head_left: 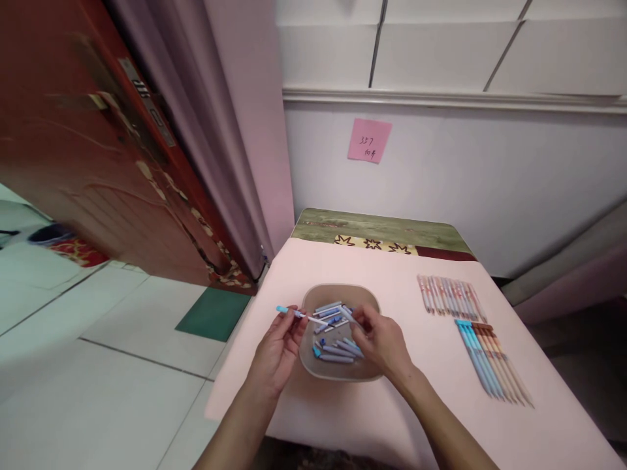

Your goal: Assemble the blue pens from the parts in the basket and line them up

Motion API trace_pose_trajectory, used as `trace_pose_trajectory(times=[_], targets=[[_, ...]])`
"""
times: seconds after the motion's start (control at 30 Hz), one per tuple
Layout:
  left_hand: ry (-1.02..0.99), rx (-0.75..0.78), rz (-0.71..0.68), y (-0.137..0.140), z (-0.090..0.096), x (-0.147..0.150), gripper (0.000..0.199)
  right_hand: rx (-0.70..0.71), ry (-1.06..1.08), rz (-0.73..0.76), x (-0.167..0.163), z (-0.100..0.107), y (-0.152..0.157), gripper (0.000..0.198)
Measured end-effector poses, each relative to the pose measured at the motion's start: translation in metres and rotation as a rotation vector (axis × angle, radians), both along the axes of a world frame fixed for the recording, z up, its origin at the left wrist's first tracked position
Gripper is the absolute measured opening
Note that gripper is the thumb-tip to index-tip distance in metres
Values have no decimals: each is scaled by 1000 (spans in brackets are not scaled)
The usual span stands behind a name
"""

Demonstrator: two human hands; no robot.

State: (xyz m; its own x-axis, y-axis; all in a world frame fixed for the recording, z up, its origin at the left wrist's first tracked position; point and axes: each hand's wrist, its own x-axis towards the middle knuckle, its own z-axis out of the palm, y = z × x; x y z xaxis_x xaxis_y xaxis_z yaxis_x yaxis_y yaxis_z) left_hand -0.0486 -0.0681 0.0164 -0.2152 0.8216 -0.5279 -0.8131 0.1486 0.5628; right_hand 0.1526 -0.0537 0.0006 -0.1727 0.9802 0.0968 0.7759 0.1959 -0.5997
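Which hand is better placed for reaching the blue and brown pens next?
Probably the right hand: it is over the right side of the tub, nearer those pens. The left hand is at its left side, holding a blue-tipped pen part.

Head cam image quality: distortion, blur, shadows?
Head view: apparent wide-angle stretch, with the door leaning steeply; head view: pens at right look smeared, the door soft too; head view: soft shadow on the pink cloth below the bin, no harsh glare there.
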Motion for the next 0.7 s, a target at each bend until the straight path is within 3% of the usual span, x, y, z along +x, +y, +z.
trace_pose_trajectory(times=[0.17,0.7], targets=[[-4,8,11,4,-3,1,21,-28,313,-23,12,15,-27,16],[23,37,-15,1,0,5,18,79,355,-33,10,22,-39,15]])
